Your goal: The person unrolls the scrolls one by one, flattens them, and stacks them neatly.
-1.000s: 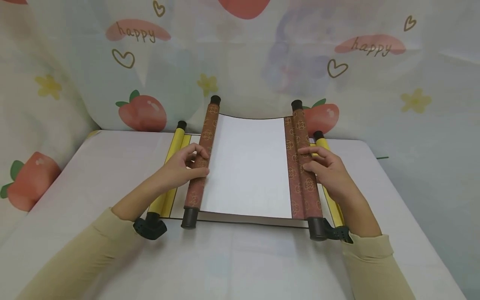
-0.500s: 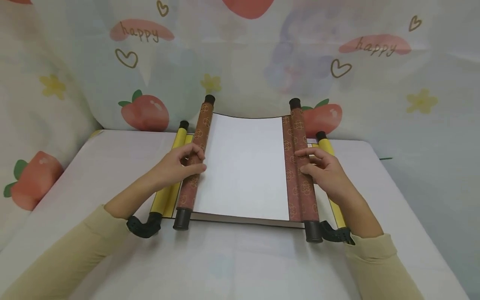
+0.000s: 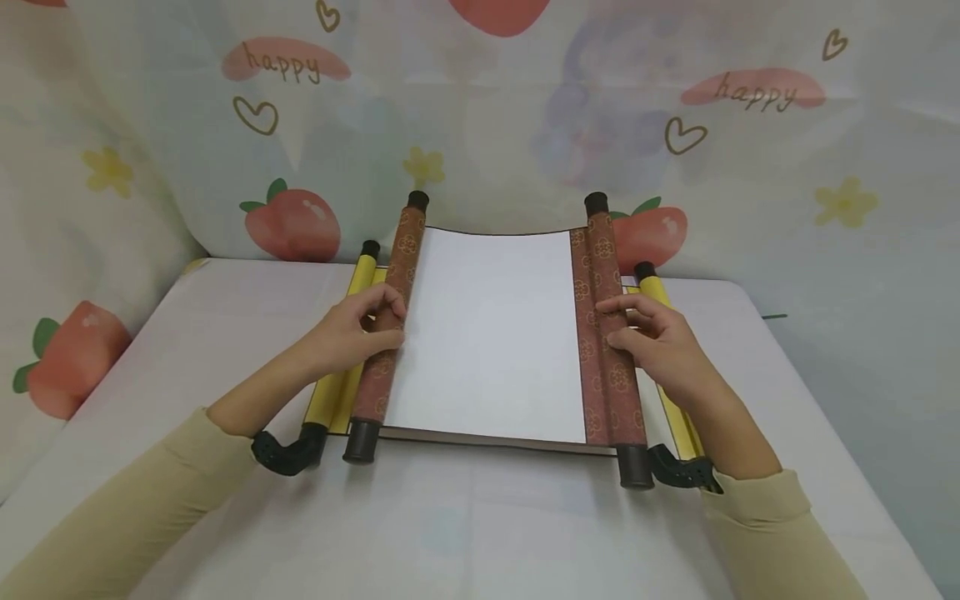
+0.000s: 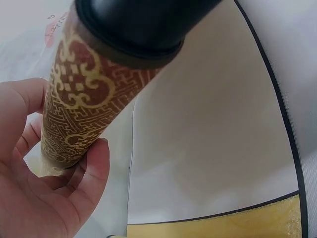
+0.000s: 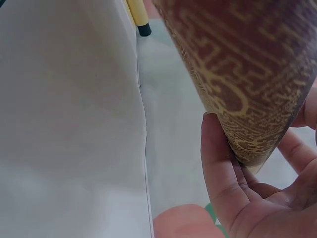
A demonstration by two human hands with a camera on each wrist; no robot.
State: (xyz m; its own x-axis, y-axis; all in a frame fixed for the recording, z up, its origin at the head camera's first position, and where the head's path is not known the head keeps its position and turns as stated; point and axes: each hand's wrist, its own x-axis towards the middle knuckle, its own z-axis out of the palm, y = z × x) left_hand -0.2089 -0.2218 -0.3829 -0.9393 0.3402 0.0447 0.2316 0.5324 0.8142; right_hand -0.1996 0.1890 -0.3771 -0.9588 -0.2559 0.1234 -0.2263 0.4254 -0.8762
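A scroll with white paper [image 3: 487, 333] and two brown-red patterned rollers hangs partly unrolled between my hands, above a second scroll. My left hand [image 3: 352, 329] curls its fingers and thumb round the left patterned roller [image 3: 370, 387]; the left wrist view shows this grip from below the roller's black end cap [image 4: 131, 25]. On the other side, my right hand [image 3: 667, 346] pinches the right patterned roller [image 3: 621, 383], also close up in the right wrist view. Beneath lies the yellow-edged scroll, its left yellow roller [image 3: 324, 400] and right yellow roller [image 3: 677, 425] partly hidden by my arms.
A pale cloth covers the table [image 3: 465, 533]. Behind stands a backdrop [image 3: 480, 125] printed with peaches, hearts and flowers. Black wrist straps [image 3: 288, 454] sit at both sleeve cuffs.
The left hand and its patterned roller have moved left, and the white paper between the rollers shows wider. The right hand has shifted slightly left, then back right.
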